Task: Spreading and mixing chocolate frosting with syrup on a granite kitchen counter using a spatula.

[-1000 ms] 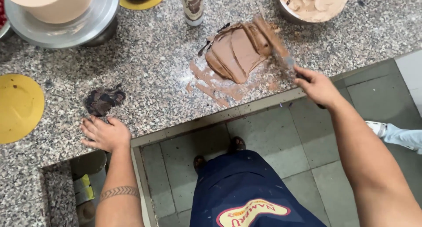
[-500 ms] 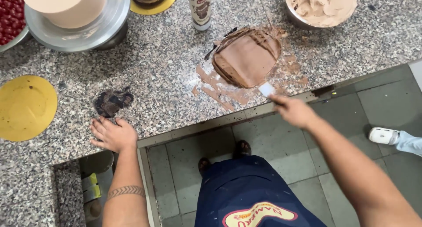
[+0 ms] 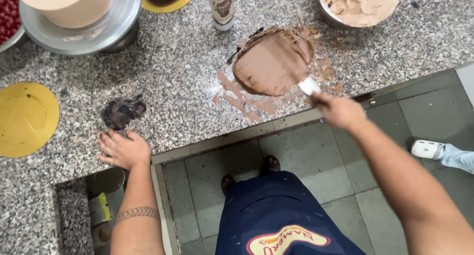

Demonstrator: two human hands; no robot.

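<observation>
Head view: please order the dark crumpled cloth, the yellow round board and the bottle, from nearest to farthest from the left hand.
1. Dark crumpled cloth: just above the left hand on the counter.
2. Yellow round board: at the left edge of the counter.
3. Bottle: at the top, beyond the brown spread.

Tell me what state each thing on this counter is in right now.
Chocolate mass: spread flat on the granite counter.
Right hand: gripping a white-handled spatula at the mass's edge.
Left hand: flat on the counter, empty.
Dark crumpled lump: lying beside the left hand.
Yellow disc: bare.
Cream bowl: filled.
Bottle: upright.
</observation>
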